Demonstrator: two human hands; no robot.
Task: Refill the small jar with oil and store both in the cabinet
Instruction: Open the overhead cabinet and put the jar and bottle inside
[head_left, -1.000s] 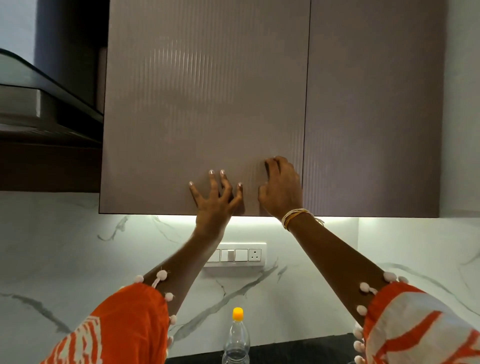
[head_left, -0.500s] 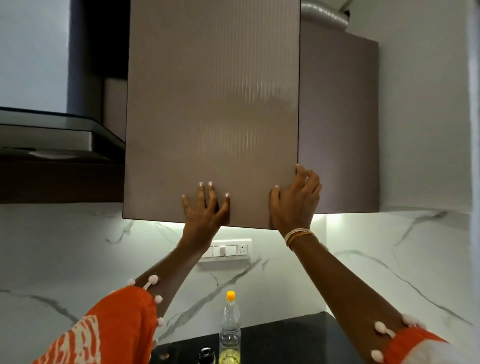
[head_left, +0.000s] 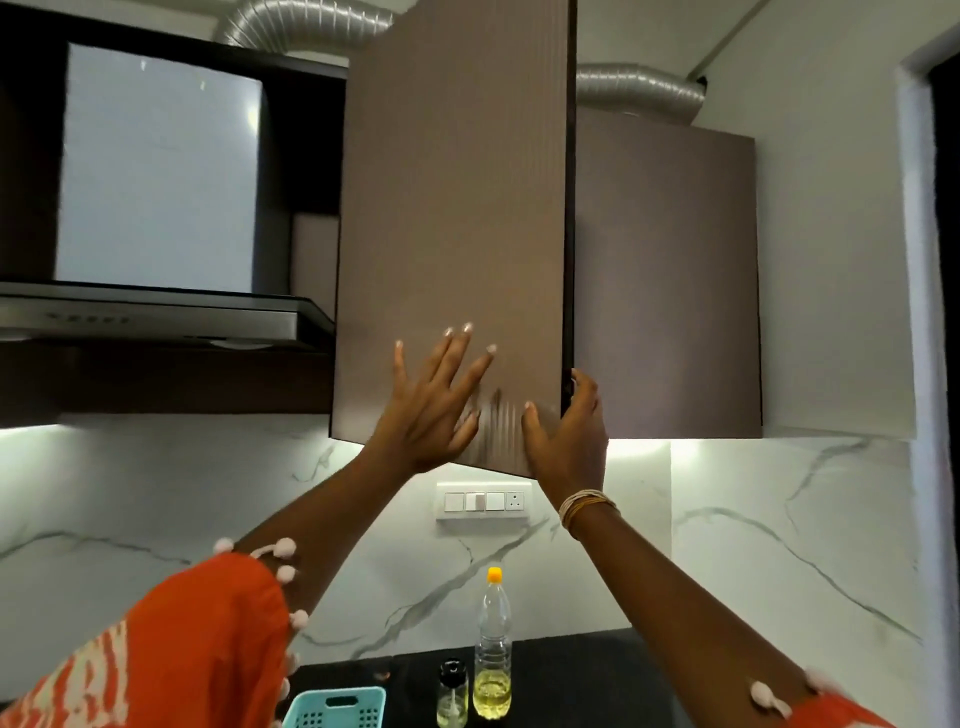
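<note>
The brown left cabinet door (head_left: 457, 223) is swung partly outward, its dark edge facing me. My right hand (head_left: 569, 434) grips the door's lower right corner, fingers curled behind the edge. My left hand (head_left: 431, 405) lies flat on the door's front near the bottom, fingers spread. Below on the black counter stand a clear oil bottle (head_left: 492, 654) with an orange cap, holding a little yellow oil, and a small glass jar (head_left: 452, 699) with a black lid just left of it. The cabinet's inside is hidden behind the door.
The right cabinet door (head_left: 670, 286) stays closed. A chimney hood (head_left: 156, 317) and silver duct (head_left: 291, 23) are at the left. A switch plate (head_left: 485, 501) sits on the marble wall. A light blue basket (head_left: 337, 709) stands on the black counter (head_left: 571, 675).
The left door has swung out from closed to partly open. My right hand moved from the door's front to grip its edge. The view tilted down, showing the jar and basket.
</note>
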